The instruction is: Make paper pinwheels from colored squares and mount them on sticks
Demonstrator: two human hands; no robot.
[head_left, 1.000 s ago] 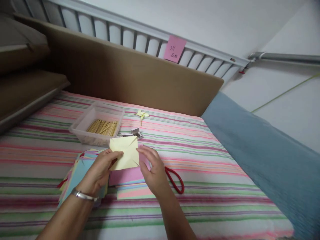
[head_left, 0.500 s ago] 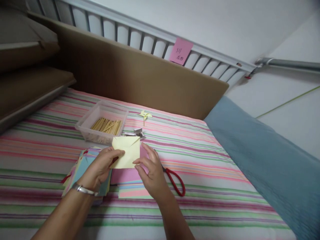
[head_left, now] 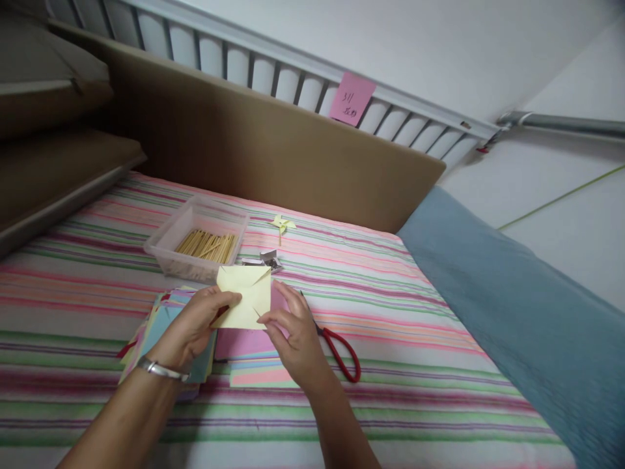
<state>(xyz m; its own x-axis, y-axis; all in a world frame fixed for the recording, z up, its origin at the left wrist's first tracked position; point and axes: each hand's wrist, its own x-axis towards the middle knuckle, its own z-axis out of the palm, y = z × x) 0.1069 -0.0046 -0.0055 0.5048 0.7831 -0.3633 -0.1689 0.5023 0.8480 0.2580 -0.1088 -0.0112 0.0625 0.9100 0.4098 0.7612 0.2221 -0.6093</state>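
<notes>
A pale yellow square sheet of paper (head_left: 248, 286) is held up above the striped cloth, with slits running in diagonally from its corners. My left hand (head_left: 202, 320) grips its left side, thumb on top and the other fingers behind. At the lower right corner, by a slit, my right hand (head_left: 291, 333) has the thumb and index fingertip closed on the paper. Beneath and behind lie pink paper sheets (head_left: 239, 345) and a stack of coloured paper (head_left: 163, 319). Red-handled scissors (head_left: 344, 355) rest just right of my right hand, their blades largely hidden.
A clear plastic box (head_left: 168, 251) of wooden sticks (head_left: 208, 246) stands behind my hands. Beside it are a small open box (head_left: 269, 259) and a yellow paper pinwheel (head_left: 282, 225). A brown board (head_left: 273, 156) borders the back; blue fabric (head_left: 488, 293) lies right.
My right thumb and index finger have closed in on the sheet's lower right corner, where a slit now shows. The left hand keeps its grip. The view has shifted slightly.
</notes>
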